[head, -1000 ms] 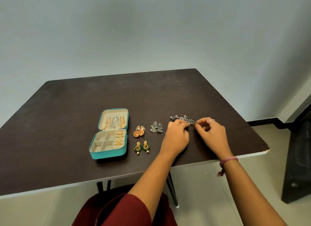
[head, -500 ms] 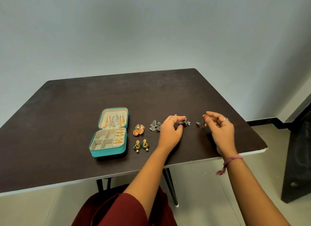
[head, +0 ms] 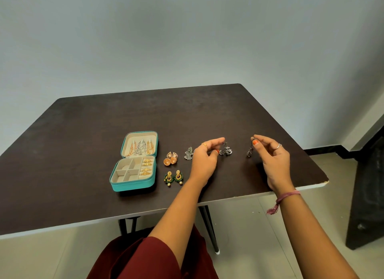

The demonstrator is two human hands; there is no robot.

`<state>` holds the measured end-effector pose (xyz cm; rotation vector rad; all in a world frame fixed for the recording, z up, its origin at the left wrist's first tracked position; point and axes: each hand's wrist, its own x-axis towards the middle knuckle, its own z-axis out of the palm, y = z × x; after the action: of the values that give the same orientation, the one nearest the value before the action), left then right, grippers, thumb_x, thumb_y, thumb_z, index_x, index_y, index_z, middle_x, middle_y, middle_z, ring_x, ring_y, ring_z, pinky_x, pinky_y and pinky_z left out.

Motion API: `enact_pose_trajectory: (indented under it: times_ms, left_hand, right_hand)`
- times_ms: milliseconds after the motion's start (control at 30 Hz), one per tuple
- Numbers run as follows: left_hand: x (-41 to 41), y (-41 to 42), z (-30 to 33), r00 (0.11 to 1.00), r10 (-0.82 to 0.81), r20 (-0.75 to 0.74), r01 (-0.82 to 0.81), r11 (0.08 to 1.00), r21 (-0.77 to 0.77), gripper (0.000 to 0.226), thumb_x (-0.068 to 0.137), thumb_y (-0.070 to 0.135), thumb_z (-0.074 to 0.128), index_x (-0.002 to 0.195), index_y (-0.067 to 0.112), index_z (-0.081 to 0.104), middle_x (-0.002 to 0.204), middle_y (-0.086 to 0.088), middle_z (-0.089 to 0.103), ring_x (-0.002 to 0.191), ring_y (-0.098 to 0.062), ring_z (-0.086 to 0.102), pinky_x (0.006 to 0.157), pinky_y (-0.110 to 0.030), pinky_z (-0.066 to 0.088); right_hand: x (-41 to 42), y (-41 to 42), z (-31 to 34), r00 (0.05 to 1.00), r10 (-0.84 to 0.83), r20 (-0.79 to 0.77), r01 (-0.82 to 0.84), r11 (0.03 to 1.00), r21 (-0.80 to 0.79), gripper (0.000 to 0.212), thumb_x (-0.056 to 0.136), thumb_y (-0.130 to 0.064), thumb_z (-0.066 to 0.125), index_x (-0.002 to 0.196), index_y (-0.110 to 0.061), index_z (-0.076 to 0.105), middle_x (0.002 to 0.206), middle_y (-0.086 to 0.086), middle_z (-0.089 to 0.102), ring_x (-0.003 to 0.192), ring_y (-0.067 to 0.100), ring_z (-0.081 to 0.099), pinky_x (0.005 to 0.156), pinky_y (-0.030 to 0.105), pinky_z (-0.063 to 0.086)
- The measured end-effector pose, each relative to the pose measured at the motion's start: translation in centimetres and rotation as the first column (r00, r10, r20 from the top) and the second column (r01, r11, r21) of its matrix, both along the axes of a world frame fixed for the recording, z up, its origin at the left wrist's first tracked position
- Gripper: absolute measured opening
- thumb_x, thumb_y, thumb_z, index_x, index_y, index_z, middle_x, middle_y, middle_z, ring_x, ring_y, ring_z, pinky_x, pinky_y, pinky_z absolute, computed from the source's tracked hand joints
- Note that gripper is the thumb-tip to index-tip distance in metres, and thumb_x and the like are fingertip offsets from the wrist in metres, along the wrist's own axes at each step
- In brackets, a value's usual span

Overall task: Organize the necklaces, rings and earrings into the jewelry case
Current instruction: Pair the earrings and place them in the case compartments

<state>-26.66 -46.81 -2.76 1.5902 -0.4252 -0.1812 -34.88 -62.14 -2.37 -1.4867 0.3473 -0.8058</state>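
Two hands are up over the dark counter [head: 83, 149], held apart from each other. The right hand [head: 274, 162] pinches a dark silver earring [head: 250, 150] by its top, so the earring hangs long-ways down from the fingertips. The left hand [head: 204, 158] pinches the top of another dark silver earring [head: 226, 150], which also hangs just off the counter, as far as I can tell.

The teal jewelry case [head: 133, 166] sits open, and it is the place to go. Both hands are to the right of the case, and the left hand is the nearer one. Between the case and the left hand lie three more pairs: orange-gold earrings [head: 170, 158] and a light silver pair [head: 188, 153] at the back, and green and gold earrings [head: 173, 177] at the front.

Inside the case, necklaces [head: 141, 147] hang in the lid and gold rings [head: 146, 166] fill the right-hand slots. The slots on the left side look free. I think the next move is to carry the dark earrings leftward, over the other pairs, and drop them into a free slot.
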Motion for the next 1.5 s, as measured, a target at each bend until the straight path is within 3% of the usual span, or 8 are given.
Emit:
enact_pose_trajectory:
  times_ms: [233, 367, 567, 700, 867, 1067, 1367, 1500]
  left_hand:
    - [0.0, 0.2, 0.2, 0.999, -0.045, -0.017, 0.043, 0.996, -0.075, 0.054, 0.087, -0.016, 0.046, 0.103, 0.032, 0.064, 0.106, 0.014, 0.066, 0.099, 0.006, 0.059, 0.096, -0.019, 0.046]
    - [-0.3, 0.4, 0.3, 0.996, -0.082, -0.035, 0.077, 0.99, -0.118, 0.045, 0.086, -0.013, 0.054, 0.108, 0.025, 0.065, 0.104, 0.013, 0.067, 0.094, 0.01, 0.06, 0.087, -0.013, 0.047]
    - [-0.6, 0.3, 0.6, 0.996, -0.069, -0.063, 0.056, 0.98, -0.19, 0.029, 0.084, -0.001, 0.067, 0.108, 0.014, 0.068, 0.099, 0.007, 0.07, 0.089, 0.004, 0.065, 0.08, -0.013, 0.049]
    - [-0.7, 0.4, 0.7, 0.997, -0.047, -0.055, 0.037, 0.985, -0.168, 0.024, 0.088, 0.005, 0.065, 0.111, 0.012, 0.069, 0.098, 0.01, 0.069, 0.088, 0.008, 0.064, 0.078, -0.009, 0.046]
    - [-0.7, 0.5, 1.0, 0.998, -0.062, -0.005, 0.062, 0.995, -0.075, 0.019, 0.093, 0.012, 0.06, 0.11, 0.015, 0.068, 0.096, 0.011, 0.068, 0.084, 0.012, 0.06, 0.076, -0.005, 0.044]
    - [-0.7, 0.7, 2.2, 0.986, -0.148, 0.08, 0.143, 0.987, 0.074, 0.015, 0.095, 0.012, 0.055, 0.101, 0.021, 0.065, 0.105, 0.0, 0.069, 0.097, -0.006, 0.062, 0.089, -0.018, 0.047]
    - [0.0, 2.1, 6.0, 0.949, -0.194, 0.248, 0.149, 0.971, 0.189, 0.014, 0.089, 0.02, 0.064, 0.098, 0.03, 0.069, 0.097, 0.005, 0.069, 0.085, -0.014, 0.066, 0.081, -0.026, 0.053]
    - [-0.3, 2.6, 7.6, 0.963, -0.167, 0.211, 0.151, 0.984, 0.092, 0.014, 0.09, 0.02, 0.064, 0.1, 0.028, 0.07, 0.097, -0.001, 0.071, 0.085, -0.009, 0.066, 0.081, -0.024, 0.052]
  right_hand:
    - [-0.1, 0.2, 0.0, 0.998, 0.066, -0.011, -0.066, 0.994, -0.085, 0.018, 0.091, -0.011, 0.061, 0.099, -0.026, 0.068, 0.105, 0.001, 0.071, 0.104, 0.011, 0.065, 0.088, 0.02, 0.049]
    - [-0.2, 0.4, 0.0, 0.994, 0.105, -0.006, -0.105, 0.986, -0.128, 0.02, 0.094, -0.009, 0.057, 0.098, -0.026, 0.066, 0.107, 0.0, 0.071, 0.105, 0.013, 0.064, 0.087, 0.016, 0.047]
    - [-0.2, 0.3, -0.1, 0.994, 0.104, -0.041, -0.109, 0.984, -0.143, 0.018, 0.092, -0.013, 0.06, 0.104, -0.024, 0.068, 0.108, 0.001, 0.071, 0.106, 0.012, 0.064, 0.093, 0.029, 0.049]
    - [-0.2, 0.6, 0.0, 0.994, 0.104, -0.044, -0.109, 0.987, -0.121, 0.018, 0.089, -0.015, 0.065, 0.101, -0.028, 0.07, 0.106, 0.004, 0.072, 0.105, 0.016, 0.065, 0.092, 0.03, 0.049]
    - [-0.3, 0.8, 0.5, 0.994, 0.098, -0.052, -0.103, 0.989, -0.102, 0.017, 0.088, -0.015, 0.066, 0.098, -0.028, 0.071, 0.104, 0.004, 0.072, 0.104, 0.015, 0.065, 0.087, 0.019, 0.051]
    - [-0.5, 0.6, 1.2, 0.99, 0.106, -0.095, -0.114, 0.99, -0.083, 0.015, 0.089, -0.014, 0.064, 0.1, -0.022, 0.071, 0.103, 0.005, 0.072, 0.105, 0.015, 0.064, 0.085, 0.016, 0.05]
    - [-0.7, 0.6, 5.3, 0.978, 0.115, -0.175, -0.172, 0.918, -0.358, 0.017, 0.09, -0.019, 0.064, 0.104, -0.021, 0.071, 0.102, -0.005, 0.071, 0.1, 0.007, 0.065, 0.086, 0.019, 0.051]
    - [-0.7, 1.9, 7.2, 0.979, 0.17, -0.111, -0.19, 0.961, -0.201, 0.017, 0.089, -0.016, 0.064, 0.104, -0.017, 0.071, 0.097, -0.003, 0.074, 0.097, 0.003, 0.067, 0.082, 0.012, 0.049]
